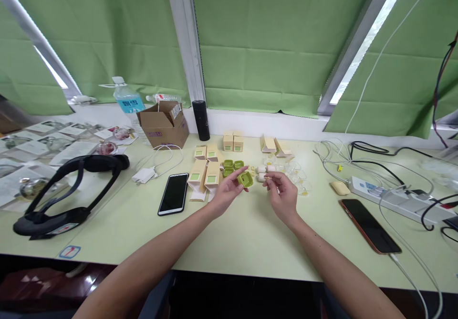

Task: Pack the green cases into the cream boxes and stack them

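Note:
Over the middle of the table, my left hand (226, 194) grips a small green square cup (246, 180) between thumb and fingers, its open side towards me. To the right, my right hand (284, 196) is closed in a pinch on a tiny pale piece, too small to name. Several matching green cups (228, 164) stand together just behind my left hand. Small white cylinders (261, 169) lie between and behind my hands, with tiny yellowish pieces beside them. Clear plastic domes (294, 167) are spread behind my right hand.
Small cream boxes (212, 173) stand left of the cups, more at the back. A black-screened phone (173, 194), a cardboard box (162, 129), a black bottle (201, 120) and a black headset (77, 190) lie further left. At right are another phone (370, 226), cables and a power strip (386, 199).

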Demonstrator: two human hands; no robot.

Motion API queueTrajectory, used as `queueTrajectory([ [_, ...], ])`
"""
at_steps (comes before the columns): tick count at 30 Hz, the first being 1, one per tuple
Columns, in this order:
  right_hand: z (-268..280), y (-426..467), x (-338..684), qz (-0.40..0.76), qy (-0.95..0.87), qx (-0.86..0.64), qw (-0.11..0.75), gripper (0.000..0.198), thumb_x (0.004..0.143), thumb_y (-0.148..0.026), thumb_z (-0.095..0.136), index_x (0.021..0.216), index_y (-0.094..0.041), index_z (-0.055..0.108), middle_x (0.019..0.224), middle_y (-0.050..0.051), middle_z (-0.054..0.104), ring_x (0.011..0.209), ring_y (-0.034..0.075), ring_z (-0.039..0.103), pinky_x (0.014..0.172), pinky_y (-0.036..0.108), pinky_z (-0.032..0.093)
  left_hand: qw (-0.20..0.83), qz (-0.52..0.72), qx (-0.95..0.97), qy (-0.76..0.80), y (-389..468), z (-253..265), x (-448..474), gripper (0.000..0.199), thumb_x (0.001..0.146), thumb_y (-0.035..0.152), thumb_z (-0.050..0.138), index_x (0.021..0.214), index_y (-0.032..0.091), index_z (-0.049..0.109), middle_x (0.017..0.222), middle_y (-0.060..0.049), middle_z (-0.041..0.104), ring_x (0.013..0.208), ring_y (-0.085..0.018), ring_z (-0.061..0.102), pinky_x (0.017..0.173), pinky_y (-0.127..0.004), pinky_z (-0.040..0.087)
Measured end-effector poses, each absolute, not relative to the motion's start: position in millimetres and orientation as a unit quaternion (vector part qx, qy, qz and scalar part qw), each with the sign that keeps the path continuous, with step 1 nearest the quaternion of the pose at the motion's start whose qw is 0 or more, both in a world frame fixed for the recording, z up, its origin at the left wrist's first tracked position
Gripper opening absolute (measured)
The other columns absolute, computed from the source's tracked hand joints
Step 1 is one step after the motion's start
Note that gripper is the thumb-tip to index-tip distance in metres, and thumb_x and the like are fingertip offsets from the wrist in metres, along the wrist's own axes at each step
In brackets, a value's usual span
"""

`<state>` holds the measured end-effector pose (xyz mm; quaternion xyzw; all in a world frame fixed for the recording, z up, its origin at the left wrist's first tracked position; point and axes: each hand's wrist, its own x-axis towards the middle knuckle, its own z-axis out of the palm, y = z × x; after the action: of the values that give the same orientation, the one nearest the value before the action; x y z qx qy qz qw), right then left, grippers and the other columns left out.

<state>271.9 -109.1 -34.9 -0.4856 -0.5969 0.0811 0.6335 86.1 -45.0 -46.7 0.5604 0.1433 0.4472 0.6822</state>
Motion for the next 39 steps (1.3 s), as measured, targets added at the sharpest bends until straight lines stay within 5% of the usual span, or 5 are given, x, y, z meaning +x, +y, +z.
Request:
queueTrajectory([
  [9,-37,-115,265,0.067,-0.611,-0.481,0.625,0.007,0.1,-0.027,0.055,0.101,-0.023,0.06,0.078,0.0,0.062,0.069,0.015,0.06,0.063,0.029,0.051,0.735,0.413,0.518,0.146,-47,-47,86,0.048,0.085,0.035,0.08,0.129,0.023,0.069,0.11,-0.009,0.064,0.097,-0.02,0.058,0.085,-0.034,0.048],
  [18,-40,-117,261,0.129,-0.632,-0.449,0.618,0.012,0.096,-0.025,0.061,0.107,-0.023,0.066,0.081,0.002,0.074,0.07,0.017,0.072,0.065,0.03,0.059,0.74,0.399,0.522,0.143,-52,-37,85,0.046,0.084,0.037,0.082,0.126,0.022,0.072,0.104,-0.009,0.067,0.094,-0.02,0.058,0.085,-0.032,0.047],
  [39,-37,-117,262,-0.11,-0.727,-0.441,0.514,0.018,0.093,-0.011,0.06,0.096,-0.024,0.072,0.085,0.005,0.075,0.075,0.02,0.066,0.066,0.035,0.052,0.733,0.366,0.56,0.124,-55,-42,86,0.05,0.085,0.036,0.08,0.132,0.022,0.07,0.119,-0.012,0.068,0.1,-0.019,0.061,0.091,-0.033,0.051],
])
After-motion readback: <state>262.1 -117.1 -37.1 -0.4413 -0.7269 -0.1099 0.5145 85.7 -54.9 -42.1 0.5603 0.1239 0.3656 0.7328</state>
